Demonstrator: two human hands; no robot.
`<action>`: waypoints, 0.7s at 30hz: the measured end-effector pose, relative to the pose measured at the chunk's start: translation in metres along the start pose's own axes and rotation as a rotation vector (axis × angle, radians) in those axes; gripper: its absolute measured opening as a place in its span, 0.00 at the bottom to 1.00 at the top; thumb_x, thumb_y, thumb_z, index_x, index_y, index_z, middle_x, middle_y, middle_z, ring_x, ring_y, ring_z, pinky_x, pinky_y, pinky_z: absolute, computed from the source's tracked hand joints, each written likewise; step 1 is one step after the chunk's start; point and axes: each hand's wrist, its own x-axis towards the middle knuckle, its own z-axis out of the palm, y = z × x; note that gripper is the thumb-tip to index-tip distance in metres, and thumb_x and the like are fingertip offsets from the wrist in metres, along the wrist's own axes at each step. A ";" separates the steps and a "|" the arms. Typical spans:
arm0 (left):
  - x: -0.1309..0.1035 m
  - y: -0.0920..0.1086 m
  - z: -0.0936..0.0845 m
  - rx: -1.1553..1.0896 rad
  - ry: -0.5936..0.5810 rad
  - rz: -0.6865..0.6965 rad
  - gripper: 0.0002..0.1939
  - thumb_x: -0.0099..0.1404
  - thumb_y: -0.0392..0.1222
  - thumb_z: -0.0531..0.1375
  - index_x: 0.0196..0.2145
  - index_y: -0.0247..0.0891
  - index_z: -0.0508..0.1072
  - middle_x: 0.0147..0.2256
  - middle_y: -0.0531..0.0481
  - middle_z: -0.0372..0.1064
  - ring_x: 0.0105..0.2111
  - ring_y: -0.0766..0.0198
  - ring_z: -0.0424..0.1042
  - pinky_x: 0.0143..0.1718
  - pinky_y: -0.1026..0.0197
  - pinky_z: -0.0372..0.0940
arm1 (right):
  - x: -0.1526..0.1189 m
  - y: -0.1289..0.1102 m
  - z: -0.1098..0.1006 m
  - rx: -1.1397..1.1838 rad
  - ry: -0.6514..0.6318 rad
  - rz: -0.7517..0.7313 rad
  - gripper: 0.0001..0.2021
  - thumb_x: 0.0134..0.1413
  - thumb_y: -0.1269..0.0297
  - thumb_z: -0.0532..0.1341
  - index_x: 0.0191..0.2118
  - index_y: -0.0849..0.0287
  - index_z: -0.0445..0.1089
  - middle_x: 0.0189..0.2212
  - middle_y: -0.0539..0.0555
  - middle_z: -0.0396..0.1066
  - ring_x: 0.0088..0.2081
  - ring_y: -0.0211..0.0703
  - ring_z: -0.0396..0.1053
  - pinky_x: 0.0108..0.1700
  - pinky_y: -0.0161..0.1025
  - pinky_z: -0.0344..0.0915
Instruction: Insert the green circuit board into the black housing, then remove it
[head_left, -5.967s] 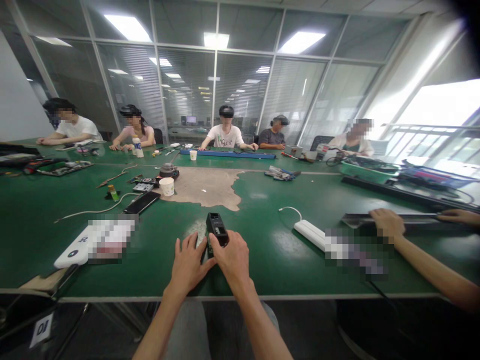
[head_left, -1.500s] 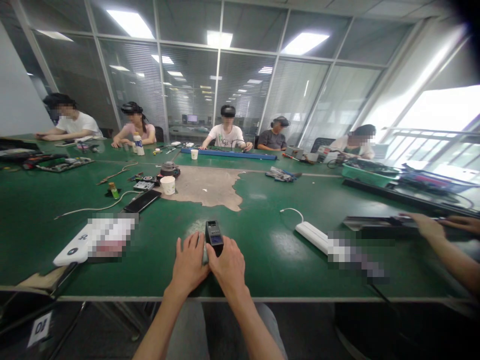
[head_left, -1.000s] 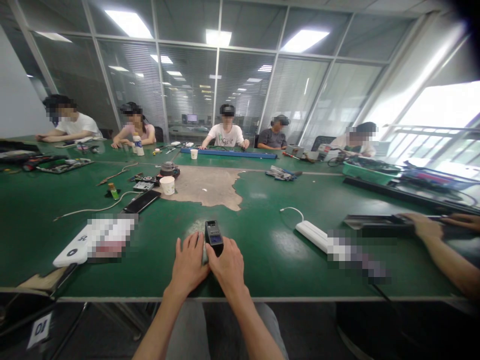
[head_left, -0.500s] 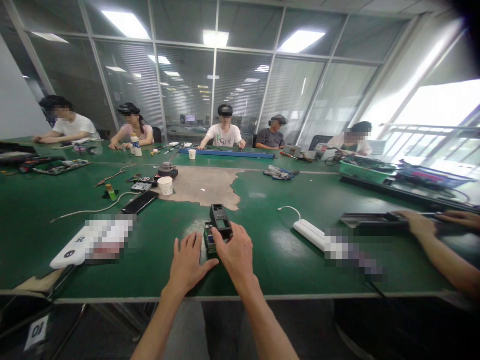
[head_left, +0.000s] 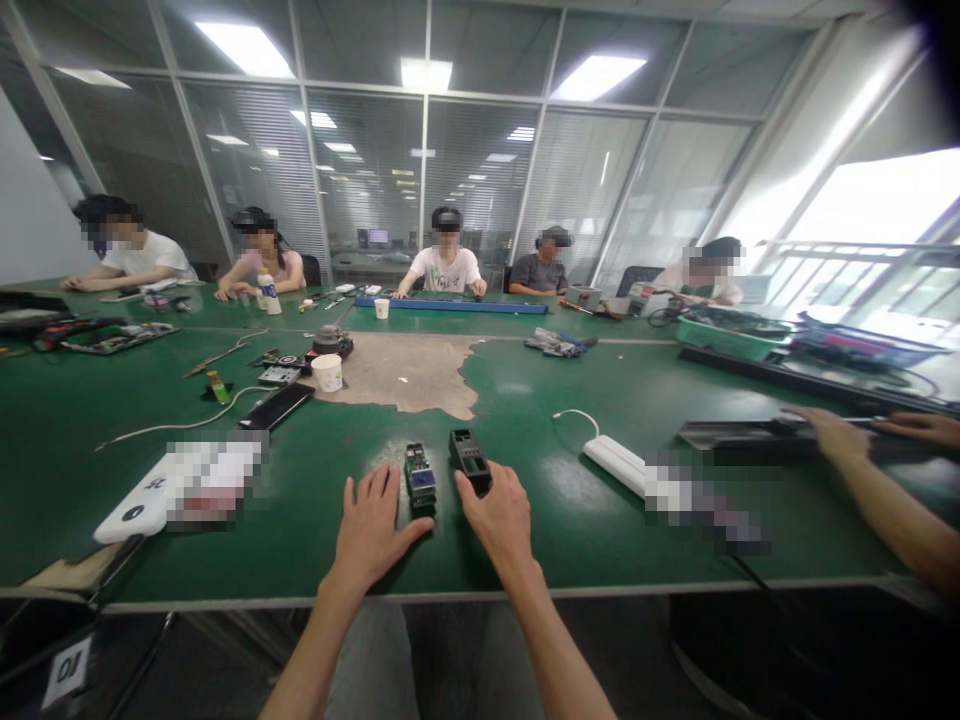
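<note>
The left hand (head_left: 369, 530) lies on the green table (head_left: 600, 560), its fingers spread and gripping nothing. Just right of it is the circuit board (head_left: 421, 478); whether the thumb touches this, I cannot tell. The right hand (head_left: 499, 515) is closed around the near end of the black cover (head_left: 469, 455), right of the circuit board. Farther left stands a paper cup (head_left: 327, 374).

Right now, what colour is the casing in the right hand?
The casing is black, best seen in the head view.
</note>
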 end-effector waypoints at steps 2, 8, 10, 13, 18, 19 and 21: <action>0.000 0.000 0.001 0.004 -0.004 -0.005 0.44 0.62 0.70 0.50 0.65 0.36 0.55 0.65 0.39 0.52 0.64 0.46 0.51 0.65 0.40 0.39 | -0.002 0.003 0.002 -0.006 -0.011 0.000 0.16 0.57 0.52 0.59 0.43 0.60 0.71 0.37 0.57 0.69 0.39 0.45 0.69 0.42 0.37 0.61; 0.001 0.000 0.002 0.010 -0.008 -0.005 0.45 0.61 0.71 0.49 0.65 0.36 0.55 0.65 0.38 0.53 0.64 0.46 0.51 0.65 0.39 0.39 | -0.006 0.007 0.006 -0.032 -0.060 0.041 0.16 0.57 0.53 0.59 0.42 0.61 0.71 0.38 0.58 0.69 0.40 0.46 0.69 0.42 0.38 0.62; 0.001 0.000 0.002 0.011 -0.008 -0.006 0.45 0.62 0.71 0.49 0.65 0.36 0.55 0.65 0.38 0.52 0.64 0.46 0.51 0.65 0.39 0.39 | -0.007 0.009 0.007 -0.034 -0.076 0.044 0.16 0.57 0.52 0.59 0.43 0.61 0.71 0.38 0.59 0.69 0.41 0.47 0.70 0.43 0.39 0.62; 0.001 0.000 0.002 0.011 -0.006 -0.003 0.45 0.62 0.71 0.49 0.65 0.35 0.55 0.65 0.38 0.52 0.64 0.46 0.51 0.65 0.39 0.40 | -0.009 0.012 0.009 -0.028 -0.060 0.039 0.22 0.56 0.50 0.59 0.49 0.63 0.69 0.41 0.62 0.69 0.43 0.50 0.70 0.44 0.40 0.63; 0.002 0.001 0.002 0.020 -0.016 -0.007 0.45 0.61 0.72 0.49 0.64 0.36 0.56 0.64 0.37 0.53 0.64 0.46 0.51 0.65 0.39 0.40 | -0.017 0.019 0.012 0.020 0.035 0.032 0.35 0.55 0.46 0.60 0.60 0.70 0.59 0.47 0.67 0.67 0.47 0.55 0.68 0.47 0.44 0.63; 0.002 0.001 0.002 0.023 -0.018 -0.008 0.44 0.61 0.72 0.49 0.64 0.37 0.57 0.65 0.38 0.53 0.64 0.46 0.51 0.65 0.39 0.40 | -0.019 0.021 0.013 0.033 0.043 0.031 0.35 0.55 0.46 0.59 0.60 0.70 0.59 0.47 0.67 0.68 0.47 0.54 0.68 0.47 0.44 0.64; 0.002 0.001 0.003 0.034 -0.018 -0.008 0.43 0.62 0.71 0.48 0.64 0.38 0.57 0.65 0.39 0.52 0.64 0.46 0.50 0.65 0.39 0.40 | -0.021 0.023 0.013 0.052 0.046 0.028 0.34 0.56 0.47 0.59 0.59 0.70 0.60 0.46 0.67 0.68 0.46 0.54 0.69 0.47 0.44 0.64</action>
